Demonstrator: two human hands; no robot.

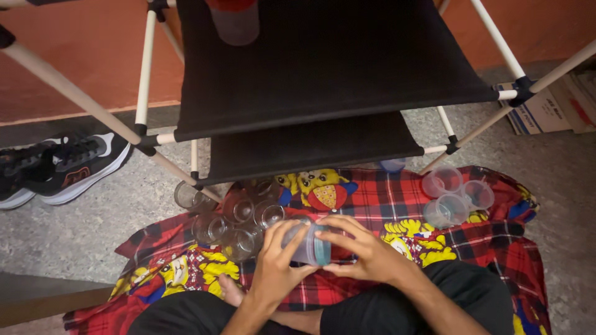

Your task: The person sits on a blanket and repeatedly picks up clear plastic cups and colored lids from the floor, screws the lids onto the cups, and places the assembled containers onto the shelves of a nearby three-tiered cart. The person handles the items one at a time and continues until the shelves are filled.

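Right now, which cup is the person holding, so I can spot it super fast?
Find the red checked blanket on the floor below the black shelf rack. At its near edge, both hands, left hand and right hand, grip one clear plastic cup. Unlike the cups standing beside it, it lies sideways and is lifted.

Grey speckled stone floor (99,217) meets an orange wall (81,62). A rack (323,62) with 2 black fabric shelves and white poles stands over a red plaid cloth (397,198). Black sneakers (62,164) sit far left; cardboard boxes (546,105) far right.
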